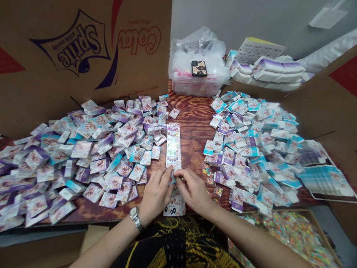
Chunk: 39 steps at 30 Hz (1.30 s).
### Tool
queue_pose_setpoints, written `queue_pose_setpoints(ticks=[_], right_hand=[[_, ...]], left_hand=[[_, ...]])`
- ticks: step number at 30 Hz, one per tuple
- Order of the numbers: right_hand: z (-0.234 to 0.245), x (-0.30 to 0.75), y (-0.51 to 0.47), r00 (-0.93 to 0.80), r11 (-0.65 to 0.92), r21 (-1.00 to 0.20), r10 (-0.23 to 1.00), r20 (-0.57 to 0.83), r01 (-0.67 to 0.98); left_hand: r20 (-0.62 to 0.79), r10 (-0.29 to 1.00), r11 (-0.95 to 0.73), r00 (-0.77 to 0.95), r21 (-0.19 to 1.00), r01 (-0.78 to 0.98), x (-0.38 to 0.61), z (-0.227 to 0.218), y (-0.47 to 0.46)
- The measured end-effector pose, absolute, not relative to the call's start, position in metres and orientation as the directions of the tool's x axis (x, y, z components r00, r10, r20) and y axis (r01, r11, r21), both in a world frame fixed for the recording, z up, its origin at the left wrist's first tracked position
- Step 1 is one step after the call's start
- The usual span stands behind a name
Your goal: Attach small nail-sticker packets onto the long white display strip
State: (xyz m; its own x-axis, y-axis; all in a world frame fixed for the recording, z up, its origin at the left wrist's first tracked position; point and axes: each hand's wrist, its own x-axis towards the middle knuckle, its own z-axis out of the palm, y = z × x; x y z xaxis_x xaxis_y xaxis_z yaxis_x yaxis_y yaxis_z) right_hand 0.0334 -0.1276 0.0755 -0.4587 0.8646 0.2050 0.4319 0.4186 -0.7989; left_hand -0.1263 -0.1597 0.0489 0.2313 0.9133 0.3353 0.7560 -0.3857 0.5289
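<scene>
Head camera view, left to right: a tall cardboard box (52,2) with Sprite and Cola lettering, upside down, stands along the back left edge of the desk (195,112). Before it a heaped pile of small printed cartons (101,156) spreads to the front left corner. Close to the middle of the front edge, the left hand (157,190), with a watch (135,218) at its wrist, has its fingers closed on a single carton (172,178), mostly hidden between the two hands. A printed strip (174,144) runs from the hands toward the back edge; a printed stack (175,208) lies nearer the front edge. At the back edge sits a plastic tub (195,86) with a phone (199,68) on top. The right hand (194,191) meets the left, thumb and forefinger bent together at the carton; whether they pinch it I cannot tell. Beside it lie candy packets (209,177), then a second carton pile (249,144), then a tray (355,198) of fanned cartons toward the right edge.
</scene>
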Motion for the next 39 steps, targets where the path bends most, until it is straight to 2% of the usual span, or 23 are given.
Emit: queue_pose_setpoints(ticks=[3,8,11,14,18,20,26,31,35,39], right_hand=[[0.078,0.038,-0.122,-0.473,0.443,-0.752,0.859,0.199,0.488],[0.072,0.04,-0.109,-0.383,0.233,-0.847,0.923,0.037,0.479],[0.071,0.043,-0.105,-0.374,0.2,-0.858,0.927,0.01,0.473],[0.079,0.05,-0.106,-0.437,0.279,-0.85,0.897,0.065,0.447],[0.093,0.054,-0.111,-0.523,0.479,-0.75,0.826,0.21,0.456],[0.095,0.049,-0.113,-0.518,0.481,-0.755,0.826,0.221,0.446],[0.084,0.032,-0.12,-0.287,0.165,-0.927,0.956,0.066,0.337],[0.083,0.029,-0.122,-0.318,0.109,-0.961,0.948,0.024,0.253],[0.081,0.025,-0.119,-0.242,-0.039,-0.985,0.967,-0.08,0.167],[0.078,0.021,-0.117,-0.211,-0.086,-0.978,0.969,-0.126,0.192]], left_hand=[[0.343,0.908,-0.399,0.242,0.526,0.751,-0.126,0.053,-0.159],[0.33,0.899,-0.429,0.287,0.535,0.728,-0.123,0.058,-0.159],[0.314,0.902,-0.427,0.296,0.552,0.717,-0.122,0.06,-0.159],[0.297,0.92,-0.388,0.256,0.6,0.7,-0.123,0.063,-0.157],[0.299,0.936,-0.346,0.187,0.673,0.654,-0.124,0.066,-0.153],[0.313,0.931,-0.357,0.189,0.671,0.649,-0.124,0.067,-0.153],[0.383,0.898,-0.421,0.217,0.602,0.679,-0.124,0.066,-0.155],[0.378,0.9,-0.412,0.218,0.568,0.713,-0.125,0.065,-0.156],[0.389,0.897,-0.412,0.21,0.563,0.716,-0.124,0.061,-0.156],[0.388,0.905,-0.378,0.174,0.548,0.746,-0.123,0.056,-0.158]])
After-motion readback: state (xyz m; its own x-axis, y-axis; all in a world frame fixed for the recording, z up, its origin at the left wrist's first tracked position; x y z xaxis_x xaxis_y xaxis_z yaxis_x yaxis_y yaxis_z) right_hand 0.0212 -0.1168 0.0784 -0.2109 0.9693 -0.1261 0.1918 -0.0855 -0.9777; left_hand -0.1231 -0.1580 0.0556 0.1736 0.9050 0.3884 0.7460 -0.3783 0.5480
